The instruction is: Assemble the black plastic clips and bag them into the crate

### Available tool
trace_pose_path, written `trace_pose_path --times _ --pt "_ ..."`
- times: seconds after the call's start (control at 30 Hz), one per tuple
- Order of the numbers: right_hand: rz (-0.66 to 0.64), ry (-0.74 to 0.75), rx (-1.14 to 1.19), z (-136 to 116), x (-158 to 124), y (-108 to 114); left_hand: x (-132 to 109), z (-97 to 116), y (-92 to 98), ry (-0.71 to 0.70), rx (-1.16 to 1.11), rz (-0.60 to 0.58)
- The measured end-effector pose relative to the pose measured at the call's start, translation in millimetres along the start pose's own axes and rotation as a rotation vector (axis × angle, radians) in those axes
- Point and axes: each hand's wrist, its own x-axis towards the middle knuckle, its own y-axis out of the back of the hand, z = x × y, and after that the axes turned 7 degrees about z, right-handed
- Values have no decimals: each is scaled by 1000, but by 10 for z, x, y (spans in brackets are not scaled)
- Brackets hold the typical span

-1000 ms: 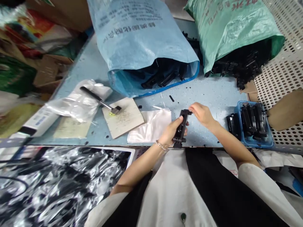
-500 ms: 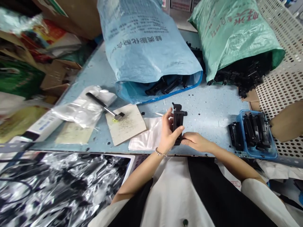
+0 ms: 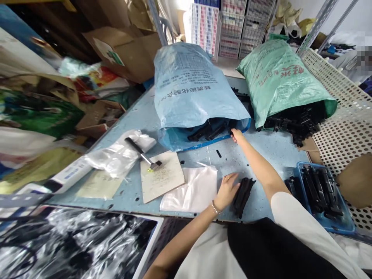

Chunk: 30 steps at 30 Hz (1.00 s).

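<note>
My left hand (image 3: 227,192) rests near the table's front edge, fingers spread, right beside a black plastic part (image 3: 243,197) lying on the table. The fingertips come close to the part; whether they touch it is unclear. Stretched forward, my right hand (image 3: 237,135) is at the mouth of the blue woven bag (image 3: 200,89). Its fingers are curled on the end of a black plastic part (image 3: 231,124) there, mostly hidden inside the bag. More long black parts (image 3: 200,131) show in the opening. A white plastic bag (image 3: 190,192) lies flat left of my left hand.
A green bag (image 3: 285,81) spills black parts at the back right. At right, a blue basket (image 3: 347,223) holds several black parts. A black-handled tool (image 3: 142,153) lies across a square board (image 3: 162,184) and clear bags (image 3: 107,161). A person (image 3: 364,62) shows at the far right.
The black part held between both hands is now on the table beside my left hand, whose fingers have opened. My right hand has reached forward to the blue bag. The view has tilted up.
</note>
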Motion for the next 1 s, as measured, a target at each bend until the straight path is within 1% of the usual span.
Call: trace_pose_path --times 0.07,0.13,0.17,0.2,0.23,0.27,0.3,0.33,0.4,0.47,0.5,0.53,0.57,0.6,0.63,0.7,0.73,0.77,0.8,0.87,0.93,1.0 --pt "-89 -1 55 171 -302 21 207 103 182 72 -126 66" --pt "-192 19 101 397 -729 36 443 242 328 203 -414 134" --pt "-244 32 115 508 -959 48 548 320 377 278 -570 142" --pt "-301 46 119 606 -1177 68 629 400 409 348 -691 122" --pt "-342 68 119 683 -1368 98 681 478 423 399 -754 81" --pt "-368 95 111 733 -1516 140 699 551 421 428 -765 37" --pt "-354 135 99 755 -1615 192 683 619 407 435 -743 6" --pt "-302 178 90 752 -1664 252 638 679 383 424 -713 -14" --pt "-120 325 36 691 -1634 375 490 781 318 380 -667 -43" --pt "49 565 -95 599 -1516 467 327 856 251 376 -643 -97" --pt "88 694 -176 554 -1456 491 260 882 221 391 -633 -125" --pt "101 809 -252 514 -1409 498 210 901 195 401 -618 -136" --pt "99 885 -306 480 -1380 490 178 911 175 401 -598 -123" --pt "83 899 -322 453 -1373 469 165 912 162 396 -577 -90" --pt "56 865 -314 433 -1385 443 169 906 159 393 -559 -49" --pt "-14 733 -264 419 -1462 390 215 877 186 403 -544 32" --pt "-52 693 -248 427 -1518 370 247 862 215 423 -544 62" --pt "-93 704 -253 446 -1582 354 278 851 250 446 -545 85" --pt "-126 770 -284 478 -1649 340 304 847 288 459 -546 108" --pt "-144 1003 -399 571 -1780 304 327 865 351 447 -548 140" --pt "-102 1234 -515 684 -1892 250 308 903 381 417 -532 127" --pt "-32 1380 -573 781 -1974 191 267 924 384 381 -479 108"
